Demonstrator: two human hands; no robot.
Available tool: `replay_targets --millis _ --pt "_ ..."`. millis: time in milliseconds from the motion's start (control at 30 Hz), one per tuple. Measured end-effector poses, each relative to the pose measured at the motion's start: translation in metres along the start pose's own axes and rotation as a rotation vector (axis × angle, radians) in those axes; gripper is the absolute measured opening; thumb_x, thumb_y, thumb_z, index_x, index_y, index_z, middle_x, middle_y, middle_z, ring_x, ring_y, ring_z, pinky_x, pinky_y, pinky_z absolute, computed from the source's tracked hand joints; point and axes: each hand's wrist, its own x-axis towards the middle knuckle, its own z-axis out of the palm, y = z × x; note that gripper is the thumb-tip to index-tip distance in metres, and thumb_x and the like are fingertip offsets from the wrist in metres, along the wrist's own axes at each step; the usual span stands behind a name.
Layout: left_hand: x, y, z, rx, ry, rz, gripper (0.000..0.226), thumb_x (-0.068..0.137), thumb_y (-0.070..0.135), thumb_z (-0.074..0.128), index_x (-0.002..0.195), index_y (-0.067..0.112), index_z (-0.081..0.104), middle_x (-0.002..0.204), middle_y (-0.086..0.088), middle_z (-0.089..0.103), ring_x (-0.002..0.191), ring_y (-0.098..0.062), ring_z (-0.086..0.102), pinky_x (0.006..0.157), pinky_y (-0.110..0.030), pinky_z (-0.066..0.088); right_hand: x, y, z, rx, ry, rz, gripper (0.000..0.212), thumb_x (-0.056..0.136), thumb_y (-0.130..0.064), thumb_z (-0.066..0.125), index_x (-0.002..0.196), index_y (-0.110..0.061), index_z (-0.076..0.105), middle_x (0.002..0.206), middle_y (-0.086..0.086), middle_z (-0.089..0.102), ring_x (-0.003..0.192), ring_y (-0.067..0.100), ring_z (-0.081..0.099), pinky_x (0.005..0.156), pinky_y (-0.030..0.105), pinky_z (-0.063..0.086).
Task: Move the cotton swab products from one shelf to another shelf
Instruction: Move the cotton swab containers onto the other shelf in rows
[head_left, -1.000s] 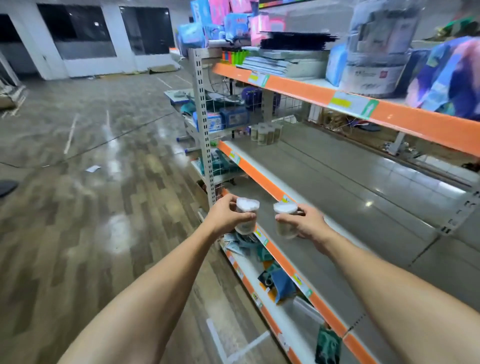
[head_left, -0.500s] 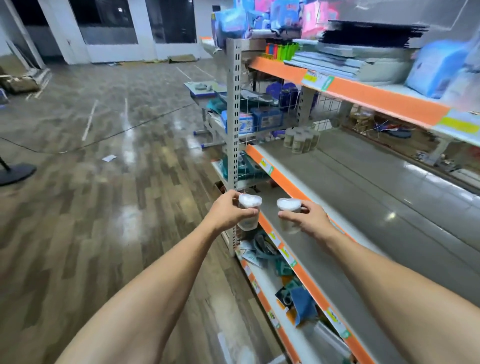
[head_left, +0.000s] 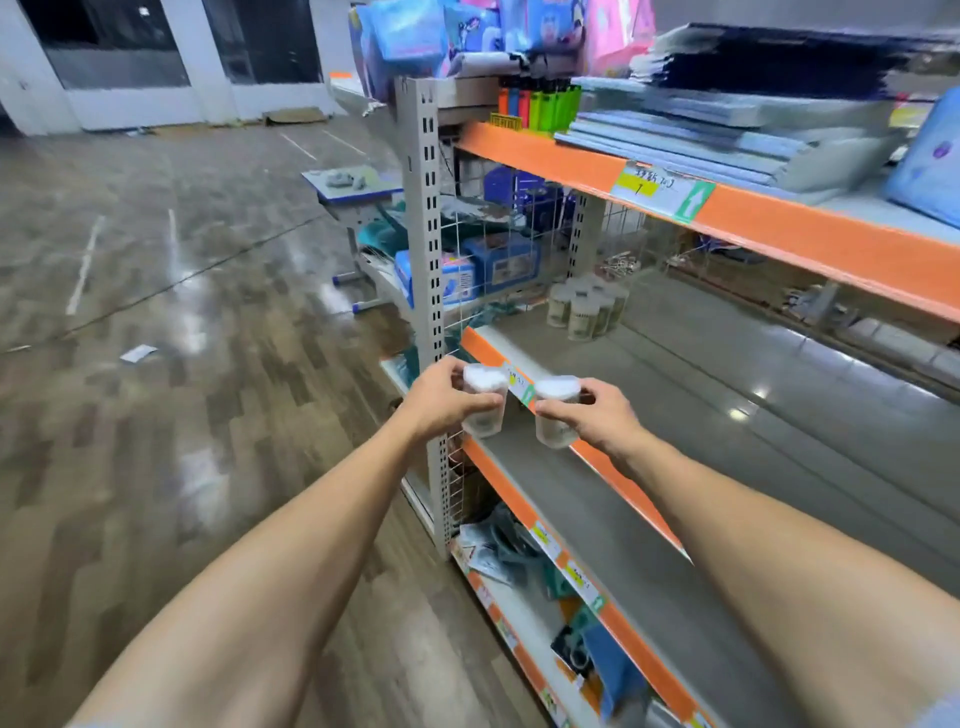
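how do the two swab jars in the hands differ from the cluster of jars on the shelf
The held jars are gripped in the air, one each in the left hand and right hand; the shelf jars stand grouped at the shelf's far end. All look like clear, white-lidded cylinders.

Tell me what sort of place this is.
Probably a shop or stockroom being stocked. Orange-edged metal shelving carries price labels, packaged goods fill the top shelf, and a cluster of cotton swab jars stands on the middle shelf.

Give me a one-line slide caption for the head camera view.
Each hand, left hand and right hand, holds a cotton swab jar toward the shelf's jar cluster.
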Motion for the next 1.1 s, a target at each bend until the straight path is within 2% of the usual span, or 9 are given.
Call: replay_targets --millis 67,233,433,600,700,767,867,1000,1100 --pt "0.022 0.0 0.002 -0.002 -0.021 0.012 0.047 0.07 0.029 0.087 0.106 0.016 0.058 0.102 -0.005 0.068 0.093 -0.017 0.064 0.087 -0.035 0.053 0.014 -0.003 -0.001 0.015 0.02 0.004 0.034 0.069 -0.028 0.088 0.097 -0.02 0.072 0.088 -0.006 0.073 0.073 0.005 0.064 0.057 0.014 0.047" --pt "0.073 0.003 0.01 0.027 -0.075 0.054 0.055 0.066 0.037 0.089 0.106 0.013 0.059 0.102 -0.011 0.068 0.093 -0.023 0.066 0.08 -0.037 0.055 0.049 -0.001 -0.003 -0.026 0.095 0.054 0.035 0.068 -0.033 0.087 0.095 -0.018 0.072 0.08 -0.008 0.068 0.071 0.007 0.06 0.063 0.022 0.044" --pt "0.131 0.01 0.022 0.007 -0.159 0.103 0.048 0.072 0.028 0.086 0.107 0.019 0.056 0.099 0.004 0.064 0.09 -0.009 0.063 0.075 -0.023 0.05 0.079 0.002 -0.004 -0.008 0.177 0.106 0.029 0.076 -0.021 0.083 0.1 -0.015 0.068 0.081 -0.006 0.064 0.068 0.006 0.058 0.053 0.008 0.043" --pt "0.188 0.001 0.031 0.065 -0.206 0.132 0.051 0.068 0.038 0.088 0.106 0.023 0.057 0.093 0.008 0.064 0.087 -0.011 0.062 0.079 -0.029 0.05 0.116 -0.002 0.003 -0.092 0.321 0.155 0.031 0.071 -0.034 0.085 0.076 -0.019 0.059 0.069 -0.002 0.065 0.06 0.014 0.058 0.054 0.024 0.043" --pt "0.226 0.0 0.035 0.073 -0.259 0.15 0.055 0.071 0.034 0.087 0.112 0.016 0.056 0.09 0.007 0.062 0.083 -0.012 0.06 0.079 -0.03 0.049 0.143 -0.004 0.011 -0.119 0.378 0.19 0.034 0.068 -0.04 0.085 0.084 -0.018 0.066 0.075 -0.002 0.07 0.064 0.015 0.062 0.058 0.025 0.045" --pt "0.246 0.001 0.037 -0.003 -0.313 0.143 0.049 0.072 0.024 0.087 0.112 0.014 0.061 0.098 0.005 0.069 0.091 -0.012 0.065 0.088 -0.031 0.051 0.157 -0.006 0.015 -0.141 0.409 0.192 0.037 0.065 -0.044 0.084 0.086 -0.02 0.066 0.08 -0.005 0.07 0.07 0.015 0.063 0.059 0.026 0.048" --pt "0.277 -0.001 0.043 -0.08 -0.349 0.154 0.04 0.071 0.016 0.087 0.106 0.016 0.068 0.106 0.0 0.072 0.099 -0.016 0.068 0.096 -0.038 0.053 0.179 -0.007 0.022 -0.128 0.485 0.206 0.048 0.06 -0.049 0.085 0.093 -0.019 0.067 0.092 -0.002 0.072 0.084 0.019 0.067 0.073 0.036 0.056" --pt "0.306 -0.001 0.055 -0.16 -0.321 0.084 0.044 0.074 0.003 0.082 0.11 0.005 0.058 0.113 -0.012 0.067 0.109 -0.025 0.064 0.094 -0.033 0.049 0.198 -0.005 0.033 -0.08 0.562 0.277 0.05 0.062 -0.042 0.086 0.104 -0.022 0.067 0.099 -0.004 0.071 0.091 0.018 0.066 0.074 0.029 0.051" --pt "0.319 -0.003 0.063 -0.108 -0.328 0.087 0.047 0.075 0.005 0.081 0.115 0.002 0.056 0.118 -0.016 0.065 0.111 -0.028 0.062 0.088 -0.03 0.048 0.207 -0.002 0.044 -0.064 0.624 0.326 0.056 0.06 -0.043 0.085 0.109 -0.023 0.065 0.1 -0.006 0.07 0.093 0.017 0.066 0.07 0.025 0.047"
